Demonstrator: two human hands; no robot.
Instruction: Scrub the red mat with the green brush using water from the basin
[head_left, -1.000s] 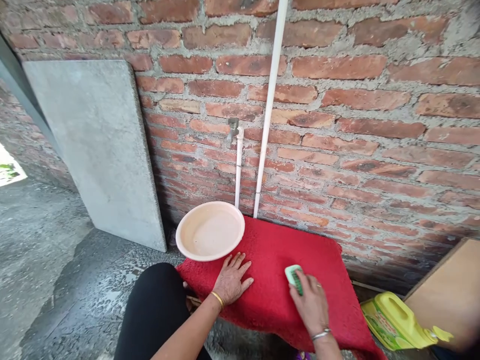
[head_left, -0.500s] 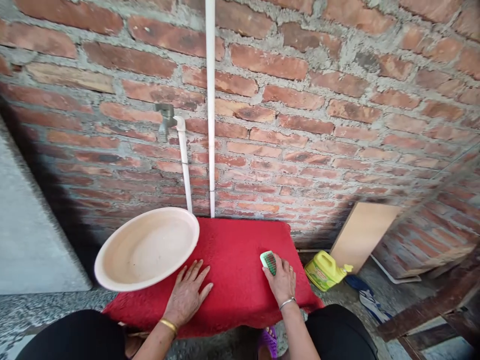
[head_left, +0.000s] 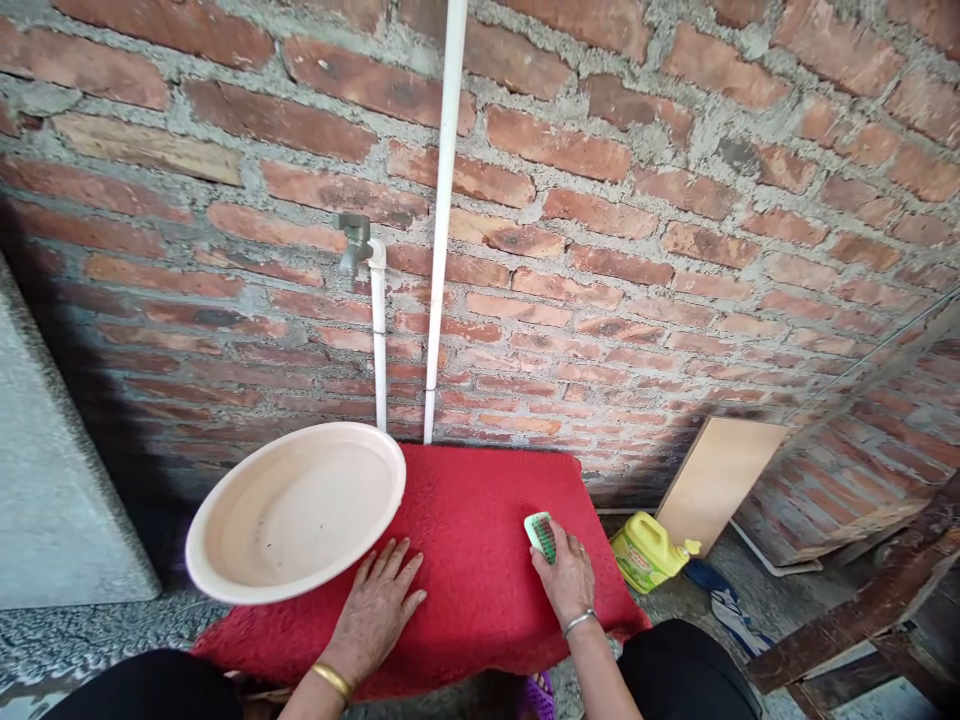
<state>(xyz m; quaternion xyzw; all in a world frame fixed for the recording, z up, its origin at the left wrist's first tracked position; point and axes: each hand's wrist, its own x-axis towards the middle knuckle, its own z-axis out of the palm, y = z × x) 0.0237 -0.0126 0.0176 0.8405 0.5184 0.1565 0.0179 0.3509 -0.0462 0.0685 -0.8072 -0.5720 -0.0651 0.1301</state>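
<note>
Basin (head_left: 300,515) crowds left hand (head_left: 375,612), spread flat on red cloth (head_left: 480,560) — right hand (head_left: 568,580) clasps brush (head_left: 537,537) — yellow jug (head_left: 643,560) just beyond.

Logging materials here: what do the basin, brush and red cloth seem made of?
Basin: probably plastic, smooth, with a uniform, moulded-looking rim. Brush: likely plastic, pale-green edge, regularly spaced bristles; finish unclear. Red cloth: matte textile, perhaps towelling, fuzzy-surfaced, edge drooping.

Tan board (head_left: 718,482) against brick wall (head_left: 611,215)
</note>
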